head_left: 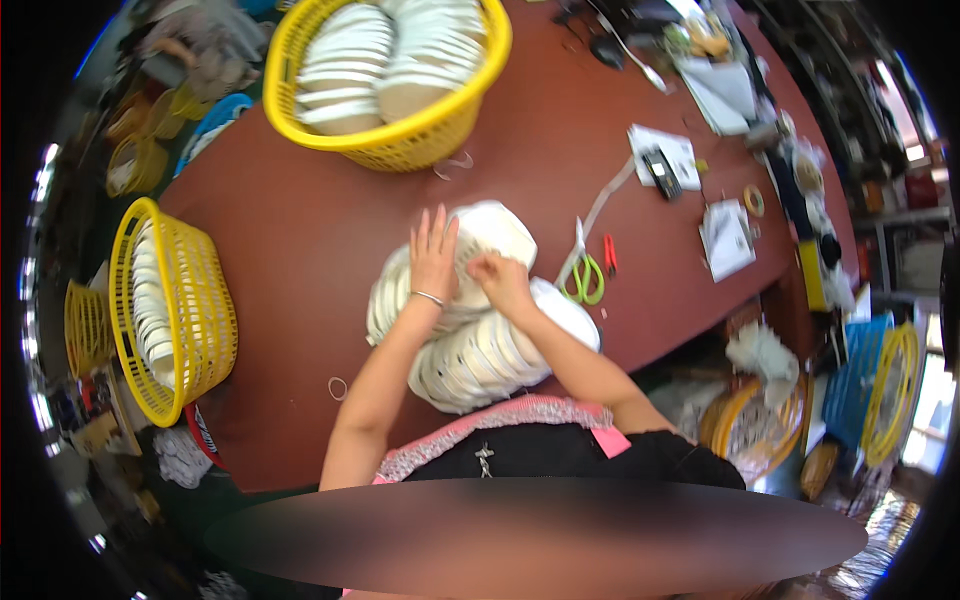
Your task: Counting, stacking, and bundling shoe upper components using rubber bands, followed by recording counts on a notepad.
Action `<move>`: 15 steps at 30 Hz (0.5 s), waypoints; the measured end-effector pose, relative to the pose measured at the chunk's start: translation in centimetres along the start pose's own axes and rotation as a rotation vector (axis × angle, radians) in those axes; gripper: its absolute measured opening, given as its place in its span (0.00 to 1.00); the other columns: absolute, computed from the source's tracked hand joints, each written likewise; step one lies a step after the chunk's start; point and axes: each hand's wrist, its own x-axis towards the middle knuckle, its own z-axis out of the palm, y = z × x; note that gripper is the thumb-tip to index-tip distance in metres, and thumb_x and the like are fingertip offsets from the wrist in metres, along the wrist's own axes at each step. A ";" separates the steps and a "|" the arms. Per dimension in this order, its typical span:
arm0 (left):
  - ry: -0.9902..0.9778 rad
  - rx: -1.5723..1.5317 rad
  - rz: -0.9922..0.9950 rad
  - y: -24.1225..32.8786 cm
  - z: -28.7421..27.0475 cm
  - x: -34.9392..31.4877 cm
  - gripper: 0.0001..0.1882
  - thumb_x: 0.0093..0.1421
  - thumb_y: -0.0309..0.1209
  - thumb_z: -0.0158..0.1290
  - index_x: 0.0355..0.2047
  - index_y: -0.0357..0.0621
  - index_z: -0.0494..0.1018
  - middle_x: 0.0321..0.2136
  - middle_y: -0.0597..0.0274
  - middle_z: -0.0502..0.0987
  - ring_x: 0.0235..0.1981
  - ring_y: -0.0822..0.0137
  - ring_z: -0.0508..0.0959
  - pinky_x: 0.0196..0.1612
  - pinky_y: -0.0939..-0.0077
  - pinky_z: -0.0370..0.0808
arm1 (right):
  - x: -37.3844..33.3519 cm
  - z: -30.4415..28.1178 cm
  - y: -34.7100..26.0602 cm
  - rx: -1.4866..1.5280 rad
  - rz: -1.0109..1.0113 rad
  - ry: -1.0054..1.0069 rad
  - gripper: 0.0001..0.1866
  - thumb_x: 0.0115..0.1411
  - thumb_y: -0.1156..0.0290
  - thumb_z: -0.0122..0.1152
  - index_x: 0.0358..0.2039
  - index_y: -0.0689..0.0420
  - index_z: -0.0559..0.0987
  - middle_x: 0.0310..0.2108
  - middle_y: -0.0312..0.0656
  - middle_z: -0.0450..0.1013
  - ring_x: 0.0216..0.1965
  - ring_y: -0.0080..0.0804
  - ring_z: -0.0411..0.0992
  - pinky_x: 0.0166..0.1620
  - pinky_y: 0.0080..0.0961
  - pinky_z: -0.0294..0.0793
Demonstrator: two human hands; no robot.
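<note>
White, rounded pieces (508, 226) lay stacked in two rows, the farther beneath the flat, straight-fingered left hand (434, 262) and curled right hand (502, 280), whose hold was unclear.

Over the counter (290, 260), the left hand (433, 258) rests straight-fingered on a white stack (390, 298), the right hand (506, 284) curled beside it, its hold unclear. A second stack (478, 362) lies nearside of both hands; scissors (586, 282) lie right of the right hand, a basket (415, 148) stands beyond the left hand, another basket (207, 310) to its left.
</note>
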 end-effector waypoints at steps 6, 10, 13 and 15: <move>-0.587 -0.330 0.293 1.7 -2.9 0.1 0.07 0.55 0.31 0.54 0.31 0.46 0.80 0.30 0.58 0.81 0.39 0.56 0.78 0.48 0.59 0.70 | -0.2 -6.2 3.4 0.424 0.147 -0.165 0.10 0.59 0.70 0.65 0.40 0.60 0.78 0.27 0.43 0.78 0.29 0.25 0.77 0.36 0.25 0.76; -0.621 -0.283 0.267 2.3 -1.9 -0.2 0.10 0.58 0.38 0.55 0.24 0.50 0.80 0.20 0.57 0.79 0.27 0.55 0.78 0.43 0.63 0.70 | 2.1 -9.6 10.1 0.047 0.386 0.470 0.17 0.59 0.61 0.66 0.38 0.62 0.77 0.32 0.47 0.78 0.35 0.37 0.77 0.39 0.36 0.76; -0.624 -0.423 0.182 3.4 -2.8 1.1 0.11 0.59 0.38 0.57 0.26 0.45 0.79 0.19 0.54 0.78 0.25 0.51 0.77 0.35 0.61 0.71 | 5.2 -11.0 16.1 -0.312 0.486 0.531 0.21 0.58 0.54 0.66 0.37 0.63 0.77 0.37 0.50 0.77 0.44 0.45 0.74 0.44 0.42 0.75; -0.689 -0.514 0.058 3.7 -3.2 1.8 0.11 0.60 0.37 0.59 0.29 0.42 0.80 0.22 0.53 0.79 0.26 0.54 0.78 0.31 0.65 0.72 | 7.0 -10.8 17.8 -0.550 0.608 0.619 0.20 0.60 0.53 0.64 0.38 0.60 0.79 0.38 0.52 0.76 0.47 0.52 0.73 0.50 0.44 0.73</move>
